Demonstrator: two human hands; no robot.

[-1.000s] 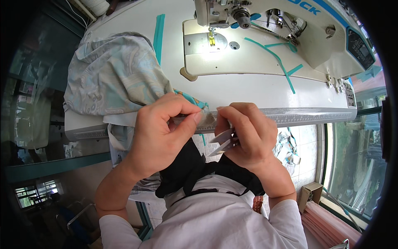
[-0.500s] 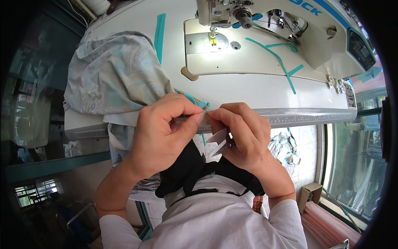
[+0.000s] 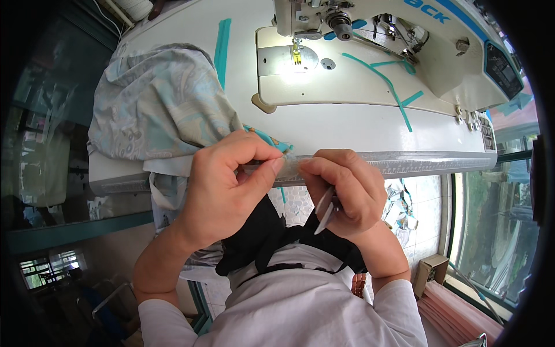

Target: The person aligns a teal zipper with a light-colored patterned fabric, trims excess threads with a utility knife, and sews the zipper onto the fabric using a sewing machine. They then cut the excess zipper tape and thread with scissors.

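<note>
A pale grey-beige patterned cloth (image 3: 167, 104) lies bunched on the left of the table, its near edge draping over the front. From it a teal patterned strip (image 3: 267, 137) runs to the fingertips of my left hand (image 3: 228, 179), which is closed in a pinch at the strip's end. A little to the right, my right hand (image 3: 347, 191) has thumb and forefinger pressed together; whether they hold a thread is too fine to see. Metal thread snips (image 3: 326, 213) are tucked in its palm, blades pointing down toward my lap.
Behind my hands stands a white sewing machine (image 3: 462, 63) with a lit needle area. Loose teal strips (image 3: 381, 78) lie beside it, and a teal zipper-like tape (image 3: 222, 55) lies at the left. A ruler (image 3: 428, 162) runs along the table's front edge. Cloth scraps (image 3: 399, 205) are on the floor.
My right hand has shifted slightly right, away from the left fingertips, and the snips in it have turned. My left hand keeps its pinch in the same place.
</note>
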